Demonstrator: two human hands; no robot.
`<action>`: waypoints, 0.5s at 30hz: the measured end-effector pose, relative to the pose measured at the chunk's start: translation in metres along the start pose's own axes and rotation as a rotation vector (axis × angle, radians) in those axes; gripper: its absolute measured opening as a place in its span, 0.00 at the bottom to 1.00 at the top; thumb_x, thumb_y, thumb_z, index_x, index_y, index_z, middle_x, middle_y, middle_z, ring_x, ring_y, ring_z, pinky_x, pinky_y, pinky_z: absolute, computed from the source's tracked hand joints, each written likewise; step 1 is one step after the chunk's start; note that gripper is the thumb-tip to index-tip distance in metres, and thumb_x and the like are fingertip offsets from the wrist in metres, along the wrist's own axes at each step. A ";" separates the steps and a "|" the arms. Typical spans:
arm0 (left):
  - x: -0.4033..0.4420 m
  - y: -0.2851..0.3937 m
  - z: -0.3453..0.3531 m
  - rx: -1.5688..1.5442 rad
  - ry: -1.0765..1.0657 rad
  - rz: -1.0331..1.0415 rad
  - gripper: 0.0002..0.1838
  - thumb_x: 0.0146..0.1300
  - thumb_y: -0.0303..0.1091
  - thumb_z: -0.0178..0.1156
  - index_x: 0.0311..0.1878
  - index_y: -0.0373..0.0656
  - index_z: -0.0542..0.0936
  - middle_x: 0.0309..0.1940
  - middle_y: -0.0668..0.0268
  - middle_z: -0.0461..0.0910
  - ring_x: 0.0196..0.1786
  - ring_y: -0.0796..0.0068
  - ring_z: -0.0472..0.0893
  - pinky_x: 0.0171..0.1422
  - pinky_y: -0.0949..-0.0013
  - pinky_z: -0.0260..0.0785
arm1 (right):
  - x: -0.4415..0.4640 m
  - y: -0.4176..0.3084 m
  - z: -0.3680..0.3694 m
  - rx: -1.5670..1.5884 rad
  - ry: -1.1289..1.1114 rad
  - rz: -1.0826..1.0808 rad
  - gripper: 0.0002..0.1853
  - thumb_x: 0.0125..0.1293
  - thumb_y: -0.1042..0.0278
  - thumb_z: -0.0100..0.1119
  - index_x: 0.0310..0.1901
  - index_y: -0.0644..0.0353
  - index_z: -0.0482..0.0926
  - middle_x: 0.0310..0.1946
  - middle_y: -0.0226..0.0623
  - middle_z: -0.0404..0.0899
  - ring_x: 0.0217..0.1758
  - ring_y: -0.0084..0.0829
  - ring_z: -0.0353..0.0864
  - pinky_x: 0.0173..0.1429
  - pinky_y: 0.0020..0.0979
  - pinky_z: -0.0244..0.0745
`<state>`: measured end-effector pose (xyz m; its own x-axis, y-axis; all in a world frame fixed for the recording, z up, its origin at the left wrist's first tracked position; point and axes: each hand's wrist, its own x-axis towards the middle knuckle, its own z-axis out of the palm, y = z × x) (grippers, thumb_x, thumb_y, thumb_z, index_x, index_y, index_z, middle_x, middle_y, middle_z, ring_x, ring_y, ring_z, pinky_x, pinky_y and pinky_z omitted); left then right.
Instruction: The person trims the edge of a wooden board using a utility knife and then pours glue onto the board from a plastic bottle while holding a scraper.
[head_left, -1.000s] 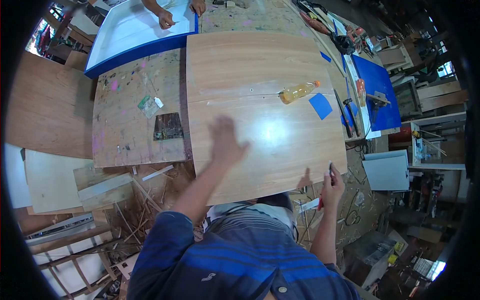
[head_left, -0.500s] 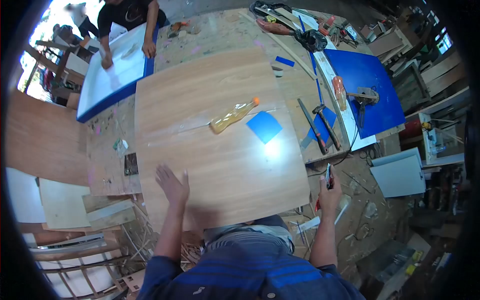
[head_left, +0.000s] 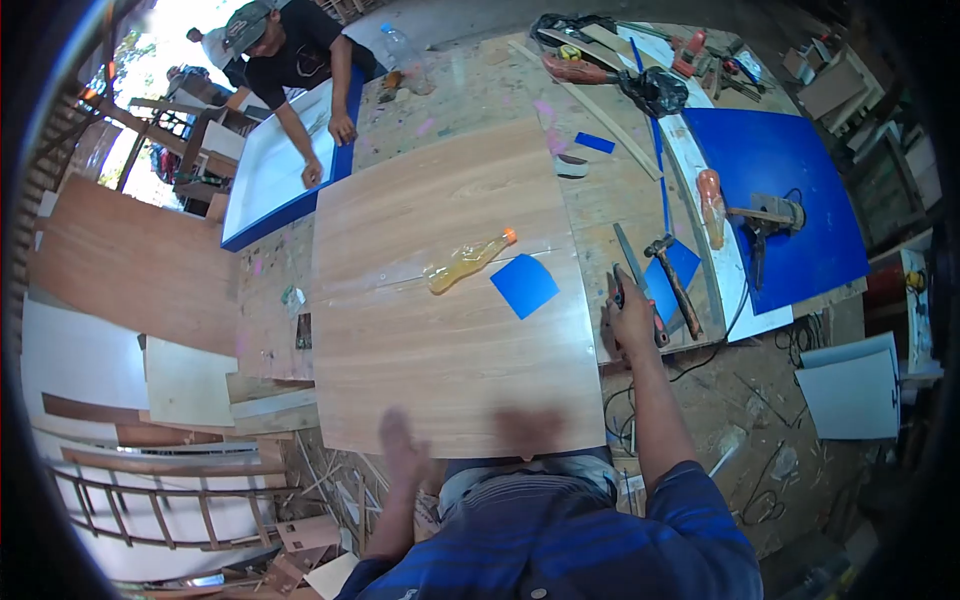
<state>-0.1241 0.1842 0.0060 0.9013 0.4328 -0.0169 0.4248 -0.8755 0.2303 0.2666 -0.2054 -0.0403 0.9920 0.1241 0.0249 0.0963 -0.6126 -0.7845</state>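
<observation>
A wood-grain board lies on the workbench in front of me. On it rest a plastic bottle of yellowish liquid with an orange cap and a small blue sheet. My left hand, blurred, is at the board's near edge, thumb apart and nothing visible in it. My right hand is closed round a small dark hand tool, mostly hidden by the fingers, just beyond the board's right edge. Beside it lie a file with a red and black handle and a hammer.
Across the bench a co-worker leans over a white panel with blue edging. To the right lie a large blue sheet, an orange-handled tool and a black plastic bag. Scraps and cables litter the floor.
My right hand has moved forward with the dark tool, from beside the bench to next to the file. My left hand has drawn back to the board's near edge. The view has shifted.
</observation>
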 end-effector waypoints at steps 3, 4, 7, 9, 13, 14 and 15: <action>-0.112 -0.169 0.021 0.118 0.039 -0.498 0.31 0.78 0.41 0.54 0.77 0.33 0.73 0.78 0.32 0.69 0.80 0.31 0.68 0.85 0.38 0.59 | 0.007 0.009 0.000 -0.074 0.022 0.053 0.38 0.68 0.77 0.71 0.81 0.54 0.73 0.65 0.58 0.83 0.67 0.58 0.84 0.72 0.50 0.80; -0.156 -0.222 0.015 0.102 -0.138 -0.579 0.28 0.84 0.48 0.44 0.74 0.40 0.78 0.75 0.31 0.71 0.75 0.29 0.73 0.78 0.34 0.66 | 0.008 0.011 0.000 -0.108 0.039 0.046 0.38 0.67 0.77 0.71 0.80 0.54 0.73 0.64 0.57 0.83 0.67 0.58 0.84 0.72 0.50 0.79; -0.243 -0.228 -0.007 0.418 -0.298 -0.902 0.28 0.84 0.51 0.46 0.65 0.39 0.86 0.63 0.34 0.83 0.66 0.33 0.83 0.72 0.39 0.75 | 0.013 0.008 0.002 -0.209 0.127 0.023 0.35 0.65 0.76 0.74 0.75 0.57 0.78 0.61 0.53 0.81 0.64 0.55 0.80 0.70 0.50 0.77; -0.262 -0.206 0.004 0.162 -0.276 -1.068 0.36 0.81 0.59 0.51 0.66 0.33 0.85 0.63 0.33 0.84 0.69 0.34 0.83 0.75 0.42 0.73 | 0.019 -0.004 0.011 -0.203 0.219 -0.050 0.32 0.66 0.74 0.75 0.73 0.60 0.80 0.61 0.55 0.81 0.66 0.56 0.80 0.71 0.52 0.76; -0.255 -0.172 0.096 -0.345 -0.546 -1.080 0.40 0.80 0.69 0.52 0.77 0.45 0.79 0.74 0.45 0.81 0.74 0.39 0.80 0.73 0.44 0.75 | 0.017 -0.065 0.043 -0.087 0.274 -0.254 0.28 0.66 0.69 0.76 0.67 0.64 0.84 0.61 0.56 0.82 0.66 0.58 0.79 0.73 0.55 0.73; -0.239 -0.157 0.120 -0.622 -0.467 -1.239 0.43 0.79 0.72 0.52 0.80 0.46 0.78 0.76 0.50 0.81 0.74 0.44 0.81 0.73 0.47 0.75 | 0.017 -0.080 0.055 -0.068 0.243 -0.301 0.28 0.66 0.63 0.78 0.66 0.64 0.84 0.60 0.55 0.82 0.67 0.57 0.79 0.75 0.55 0.72; -0.232 -0.158 0.136 -0.737 -0.566 -1.076 0.41 0.81 0.69 0.53 0.79 0.45 0.78 0.74 0.51 0.82 0.73 0.46 0.82 0.73 0.49 0.75 | 0.011 -0.105 0.058 -0.079 0.186 -0.287 0.31 0.67 0.57 0.78 0.67 0.64 0.84 0.61 0.55 0.82 0.68 0.56 0.77 0.76 0.55 0.70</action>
<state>-0.3891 0.1932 -0.1586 0.1582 0.5089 -0.8462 0.9316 0.2071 0.2987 0.2624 -0.0942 0.0064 0.9208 0.1604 0.3554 0.3723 -0.6326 -0.6791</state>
